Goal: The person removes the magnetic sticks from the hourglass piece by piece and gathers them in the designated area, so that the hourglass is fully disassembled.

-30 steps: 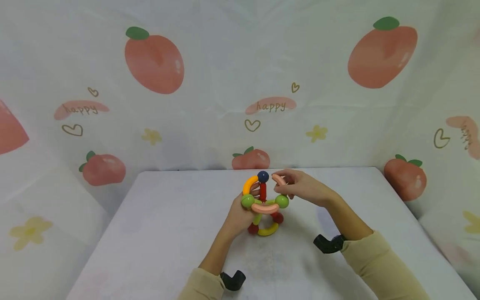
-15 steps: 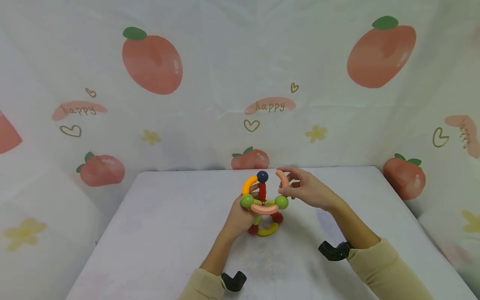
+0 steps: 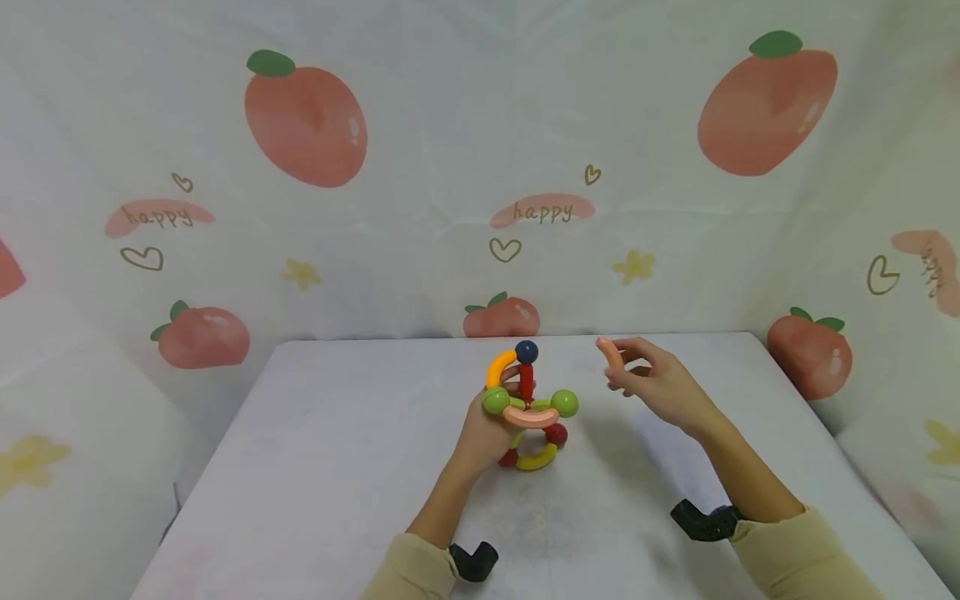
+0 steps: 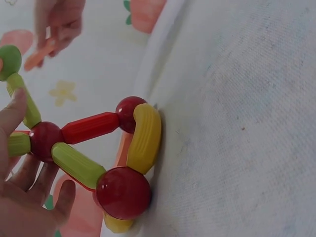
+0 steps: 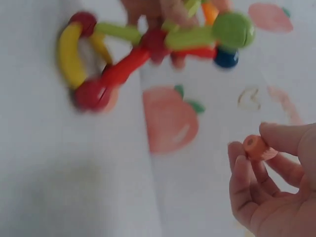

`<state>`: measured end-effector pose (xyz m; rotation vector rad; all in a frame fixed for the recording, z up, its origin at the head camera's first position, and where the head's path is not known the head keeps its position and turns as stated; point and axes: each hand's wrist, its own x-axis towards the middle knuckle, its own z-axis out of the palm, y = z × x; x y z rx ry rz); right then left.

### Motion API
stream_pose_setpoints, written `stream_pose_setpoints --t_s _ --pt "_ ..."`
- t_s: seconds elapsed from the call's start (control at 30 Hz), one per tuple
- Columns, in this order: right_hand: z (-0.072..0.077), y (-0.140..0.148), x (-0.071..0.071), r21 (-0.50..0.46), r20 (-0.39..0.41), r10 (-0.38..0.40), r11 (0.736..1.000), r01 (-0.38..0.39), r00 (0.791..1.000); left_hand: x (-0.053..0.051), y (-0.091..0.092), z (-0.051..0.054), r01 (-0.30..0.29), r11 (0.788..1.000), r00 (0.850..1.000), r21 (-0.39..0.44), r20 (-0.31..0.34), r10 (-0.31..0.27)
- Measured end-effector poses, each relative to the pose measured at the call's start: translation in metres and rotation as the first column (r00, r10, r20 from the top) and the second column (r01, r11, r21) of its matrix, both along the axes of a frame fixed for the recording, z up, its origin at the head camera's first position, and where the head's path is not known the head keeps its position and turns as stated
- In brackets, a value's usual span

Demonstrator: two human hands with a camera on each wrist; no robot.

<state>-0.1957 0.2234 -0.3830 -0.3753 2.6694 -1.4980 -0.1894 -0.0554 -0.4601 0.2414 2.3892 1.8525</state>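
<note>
My left hand (image 3: 483, 433) holds a magnetic ball-and-rod toy structure upright at the middle of the table, its thumb by a light green rod (image 4: 24, 101) in the left wrist view. The structure has a dark blue ball (image 3: 527, 352) on top, green balls (image 3: 565, 403) at mid height and red balls (image 4: 123, 193) low down. An orange curved rod (image 3: 498, 369) meets the blue ball; a peach curved rod (image 3: 531, 417) spans the front. To the right, apart from it, my right hand (image 3: 667, 387) pinches a loose peach curved rod (image 3: 611, 353) between thumb and fingers.
The white-covered table (image 3: 337, 450) reaches back to a cloth backdrop (image 3: 420, 125) printed with fruit and hearts. A black wrist mount (image 3: 705, 521) sits on the right wrist, another black mount (image 3: 474, 562) on the left.
My right hand has drawn away from the structure to the right, carrying the peach curved rod. My left hand and the structure have stayed nearly still.
</note>
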Motion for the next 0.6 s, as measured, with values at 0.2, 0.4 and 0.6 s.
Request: stream_pose_setpoints --t_s 0.2,0.4,0.6 --pt "-0.03 0.05 0.014 0.252 -0.052 -0.133 0.957 0.142 0.99 0.0 0.001 -0.004 -0.03 0.999 1.0 0.015 0.005 0.03" --pt "-0.061 0.096 0.026 0.417 -0.07 -0.184 0.888 0.197 0.98 -0.001 -0.001 -0.003 -0.024 1.0 0.999 -0.019 -0.029 0.023" --pt "-0.077 0.121 0.03 0.488 -0.046 -0.214 0.848 0.209 0.976 -0.003 -0.004 -0.002 -0.004 0.999 0.999 -0.032 -0.039 0.003"
